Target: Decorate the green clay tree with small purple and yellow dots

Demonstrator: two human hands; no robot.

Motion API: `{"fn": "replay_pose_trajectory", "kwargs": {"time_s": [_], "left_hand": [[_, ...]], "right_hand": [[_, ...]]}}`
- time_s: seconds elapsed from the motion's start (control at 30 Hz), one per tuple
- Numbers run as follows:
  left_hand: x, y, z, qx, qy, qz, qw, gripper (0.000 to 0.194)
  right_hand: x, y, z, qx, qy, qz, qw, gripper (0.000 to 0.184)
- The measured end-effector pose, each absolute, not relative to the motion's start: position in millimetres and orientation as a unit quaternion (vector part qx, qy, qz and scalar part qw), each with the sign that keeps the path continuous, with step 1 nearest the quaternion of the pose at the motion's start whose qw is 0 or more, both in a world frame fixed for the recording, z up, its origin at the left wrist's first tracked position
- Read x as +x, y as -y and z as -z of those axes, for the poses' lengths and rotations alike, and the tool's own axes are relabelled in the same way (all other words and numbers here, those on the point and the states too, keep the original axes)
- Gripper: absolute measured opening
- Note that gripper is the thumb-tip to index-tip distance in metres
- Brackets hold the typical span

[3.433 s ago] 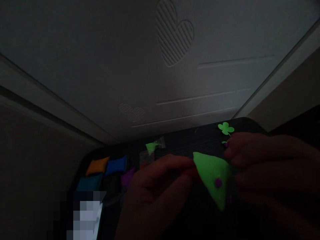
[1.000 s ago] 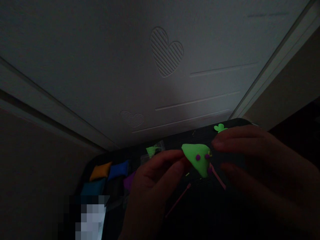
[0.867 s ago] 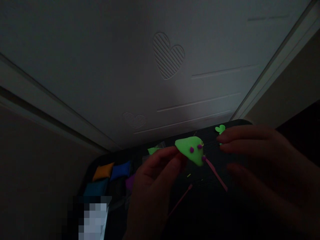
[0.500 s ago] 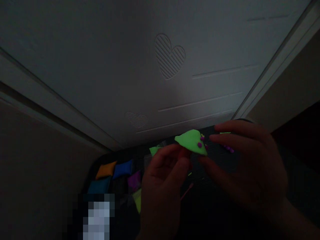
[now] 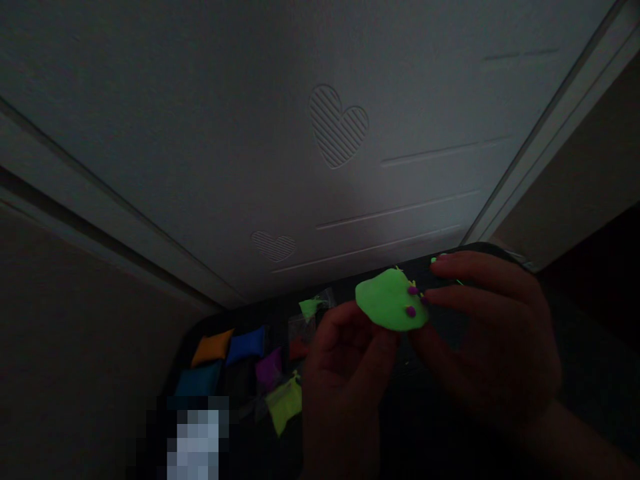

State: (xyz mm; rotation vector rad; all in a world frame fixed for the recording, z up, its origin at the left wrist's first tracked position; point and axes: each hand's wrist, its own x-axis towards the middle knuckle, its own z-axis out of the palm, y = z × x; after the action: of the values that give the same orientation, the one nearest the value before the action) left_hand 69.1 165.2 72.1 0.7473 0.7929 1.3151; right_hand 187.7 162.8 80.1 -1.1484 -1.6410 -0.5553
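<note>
A bright green modelling-clay shape [image 5: 383,303], broad and rounded, is held up above the dark table. Small purple clay dots [image 5: 411,311] and thin yellowish bits sit along its right side. My left hand [image 5: 350,360] grips it from below, thumb and fingers closed under it; what lies beneath the shape is hidden. At its right rim is my right hand [image 5: 500,333], with thumb below the edge and middle finger by the purple dots. The index finger of that hand is raised apart, near a small green bit [image 5: 434,261] behind it.
On the dark table [image 5: 210,317] at left lie several clay packets: orange [image 5: 213,347], blue [image 5: 246,345], teal [image 5: 199,379], purple [image 5: 270,369], yellow [image 5: 285,405], and opened green [image 5: 311,307] and red [image 5: 299,347] ones. A white panel with embossed hearts [image 5: 339,127] rises behind the table.
The green clay shape has turned so more of its broad face shows, and has moved slightly down and right with my left hand. My right fingers have come in closer to its rim.
</note>
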Motion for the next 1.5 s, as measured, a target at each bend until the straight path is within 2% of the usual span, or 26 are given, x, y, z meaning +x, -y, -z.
{"fn": "replay_pose_trajectory", "kwargs": {"time_s": [0.5,0.67,1.5], "left_hand": [[71.0,-164.1,-65.2,0.344,-0.268,-0.609,0.662,0.022],[71.4,-162.0,-68.7,0.364,-0.258,-0.615,0.650,0.024],[74.1,-160.4,-74.1,0.437,-0.344,-0.613,0.562,0.020]], "right_hand": [[187.5,-160.6,-80.2,-0.472,0.698,0.220,0.491,0.020],[187.3,-159.4,-82.1,-0.475,0.698,0.210,0.493,0.023],[188.5,-159.3,-84.1,-0.474,0.701,0.201,0.494,0.020]]}}
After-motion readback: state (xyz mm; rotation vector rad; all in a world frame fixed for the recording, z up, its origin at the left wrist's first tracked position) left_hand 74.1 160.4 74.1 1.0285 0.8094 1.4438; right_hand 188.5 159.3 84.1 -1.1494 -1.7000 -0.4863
